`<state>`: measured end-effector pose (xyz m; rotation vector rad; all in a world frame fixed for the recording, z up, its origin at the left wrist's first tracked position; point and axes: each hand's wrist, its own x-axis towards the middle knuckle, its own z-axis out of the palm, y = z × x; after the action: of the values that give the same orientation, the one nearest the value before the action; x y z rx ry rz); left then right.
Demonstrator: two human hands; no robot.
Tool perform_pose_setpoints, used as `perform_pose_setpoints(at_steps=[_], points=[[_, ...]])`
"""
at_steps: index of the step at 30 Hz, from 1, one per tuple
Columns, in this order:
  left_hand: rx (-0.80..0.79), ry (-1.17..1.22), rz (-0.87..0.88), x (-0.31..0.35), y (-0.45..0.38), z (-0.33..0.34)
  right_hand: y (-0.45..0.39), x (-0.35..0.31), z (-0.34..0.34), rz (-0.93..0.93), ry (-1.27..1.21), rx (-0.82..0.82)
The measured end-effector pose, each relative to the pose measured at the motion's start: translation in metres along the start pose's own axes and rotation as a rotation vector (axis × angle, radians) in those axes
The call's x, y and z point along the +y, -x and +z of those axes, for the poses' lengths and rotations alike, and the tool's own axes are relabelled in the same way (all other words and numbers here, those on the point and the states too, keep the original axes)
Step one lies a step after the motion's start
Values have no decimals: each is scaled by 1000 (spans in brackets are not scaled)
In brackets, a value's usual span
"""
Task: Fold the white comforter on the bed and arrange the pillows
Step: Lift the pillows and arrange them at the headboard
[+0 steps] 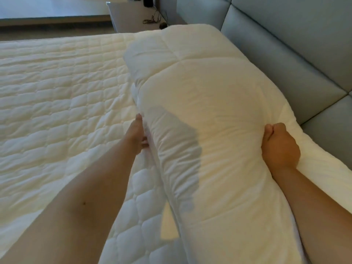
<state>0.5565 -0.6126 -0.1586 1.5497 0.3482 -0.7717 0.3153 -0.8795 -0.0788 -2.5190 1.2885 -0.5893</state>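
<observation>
The white comforter (pixel 200 103) lies folded into a thick long bundle along the head of the bed, against the headboard. My left hand (pixel 138 133) is at the bundle's left side, fingers tucked under its edge and partly hidden. My right hand (pixel 279 144) is closed in a fist on the fabric at the bundle's right side. No pillows are in view.
The quilted white mattress cover (pixel 57 96) spreads out to the left. A grey padded headboard (pixel 295 54) runs along the right. Beyond the bed stand a pale bedside unit (pixel 133 14) and dark cables (pixel 152 19) on the floor.
</observation>
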Motion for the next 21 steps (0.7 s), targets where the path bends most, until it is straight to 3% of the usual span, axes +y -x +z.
perform_pose_setpoints(at_steps=[3, 7, 9, 15, 18, 20, 21], points=[[-70, 104, -128, -62, 58, -2, -9, -6, 2, 12, 85, -89], [-318, 150, -305, -174, 148, 24, -11, -17, -15, 31, 108, -209], [-343, 200, -380, -210, 186, 37, -13, -24, -24, 58, 128, -238], [-276, 125, -445, -197, 245, 53, -19, -37, -59, 33, 136, -198], [-328, -1, -387, -188, 247, 38, -16, -39, -74, 41, 116, -144], [-381, -169, -386, -189, 244, 19, -5, -37, -75, 64, 130, -208], [-386, -234, -466, -188, 242, 7, 1, -36, -76, 85, 134, -285]])
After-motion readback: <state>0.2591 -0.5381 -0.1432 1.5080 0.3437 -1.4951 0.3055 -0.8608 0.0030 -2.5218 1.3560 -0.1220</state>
